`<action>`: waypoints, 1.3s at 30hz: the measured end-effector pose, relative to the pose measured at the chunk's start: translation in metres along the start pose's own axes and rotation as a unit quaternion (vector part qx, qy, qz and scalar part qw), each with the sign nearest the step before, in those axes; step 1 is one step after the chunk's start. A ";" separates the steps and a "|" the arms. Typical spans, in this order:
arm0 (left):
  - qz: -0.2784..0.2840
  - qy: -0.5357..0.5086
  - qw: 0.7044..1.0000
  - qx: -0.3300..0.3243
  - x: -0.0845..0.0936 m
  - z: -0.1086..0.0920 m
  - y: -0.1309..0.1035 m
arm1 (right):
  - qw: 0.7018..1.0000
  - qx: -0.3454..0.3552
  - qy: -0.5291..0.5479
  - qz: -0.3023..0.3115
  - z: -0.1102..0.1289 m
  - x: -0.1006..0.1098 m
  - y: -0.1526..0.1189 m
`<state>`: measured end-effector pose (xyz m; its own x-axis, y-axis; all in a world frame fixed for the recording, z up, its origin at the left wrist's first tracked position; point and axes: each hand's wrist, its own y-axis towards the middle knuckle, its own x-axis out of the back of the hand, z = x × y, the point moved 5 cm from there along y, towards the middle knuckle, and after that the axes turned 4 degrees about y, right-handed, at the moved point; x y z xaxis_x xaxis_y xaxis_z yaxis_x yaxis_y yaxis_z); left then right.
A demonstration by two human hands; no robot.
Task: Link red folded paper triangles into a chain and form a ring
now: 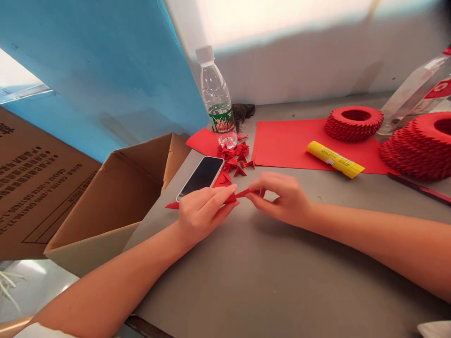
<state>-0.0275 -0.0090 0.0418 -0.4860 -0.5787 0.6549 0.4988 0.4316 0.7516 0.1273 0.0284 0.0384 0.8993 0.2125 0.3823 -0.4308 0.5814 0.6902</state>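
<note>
Over the grey table, my left hand point(206, 209) pinches a small folded piece of red paper point(241, 193) between thumb and fingers. From the other side, my right hand point(282, 195) grips the tip of the same piece. Most of the fold is hidden by the fingers. Just beyond my left hand lies a white-edged phone point(201, 176), its screen dark. A loose heap of small folded red paper pieces point(235, 159) sits beside the phone, at the foot of a clear plastic bottle point(218, 98) with a green label.
Red paper sheets point(282, 141) lie farther back, with a yellow glue stick point(334, 159) on them. Two red folded-paper rings point(354, 123) stand at the right, near a large clear bottle point(419, 89). An open cardboard box point(116, 188) is left of the table point(282, 281).
</note>
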 end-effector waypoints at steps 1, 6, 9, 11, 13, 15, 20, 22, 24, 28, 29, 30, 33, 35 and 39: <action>-0.005 -0.003 1.000 -0.007 0.001 -0.001 0.000 | 0.999 0.044 -0.021 -0.008 0.005 0.000 -0.001; -0.025 -0.018 0.999 -0.041 0.006 -0.005 0.003 | 0.986 0.146 -0.074 0.002 0.018 -0.004 -0.005; -0.039 -0.023 0.997 -0.056 0.009 -0.007 0.005 | 0.979 0.180 -0.095 0.007 0.025 -0.003 -0.006; -0.045 -0.025 0.996 -0.069 0.011 -0.009 0.006 | 0.972 0.206 -0.109 0.010 0.029 -0.002 -0.006; -0.049 -0.024 0.995 -0.079 0.012 -0.010 0.007 | 0.968 0.219 -0.123 0.005 0.032 -0.001 -0.006; -0.051 -0.021 0.996 -0.077 0.012 -0.010 0.007 | 0.969 0.212 -0.130 -0.006 0.031 0.000 -0.006; -0.053 -0.026 0.997 -0.056 0.012 -0.008 0.007 | 0.973 0.190 -0.129 -0.023 0.027 0.003 -0.005; -0.052 -0.025 0.997 -0.055 0.012 -0.008 0.007 | 0.973 0.189 -0.127 -0.025 0.027 0.003 -0.005; -0.050 -0.020 0.997 -0.051 0.012 -0.007 0.006 | 0.973 0.190 -0.125 -0.027 0.027 0.004 -0.004; -0.046 -0.020 0.998 -0.047 0.012 -0.007 0.006 | 0.974 0.189 -0.123 -0.018 0.028 0.004 -0.004; -0.045 -0.021 0.998 -0.048 0.011 -0.007 0.006 | 0.975 0.187 -0.122 -0.016 0.028 0.004 -0.004; -0.045 -0.021 0.998 -0.048 0.011 -0.007 0.006 | 0.975 0.185 -0.121 -0.014 0.028 0.004 -0.004; -0.042 -0.023 0.998 -0.045 0.010 -0.006 0.005 | 0.977 0.181 -0.115 -0.014 0.028 0.005 -0.003; -0.041 -0.029 0.998 -0.044 0.009 -0.006 0.005 | 0.978 0.176 -0.107 -0.013 0.027 0.005 -0.003; -0.032 -0.037 0.998 -0.047 0.008 -0.007 0.005 | 0.983 0.162 -0.085 -0.002 0.023 0.001 -0.005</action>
<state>-0.0239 -0.0157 0.0500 -0.5692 -0.5492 0.6119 0.5279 0.3265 0.7841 0.1284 0.0080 0.0495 0.8872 0.0596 0.4576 -0.4536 0.2949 0.8410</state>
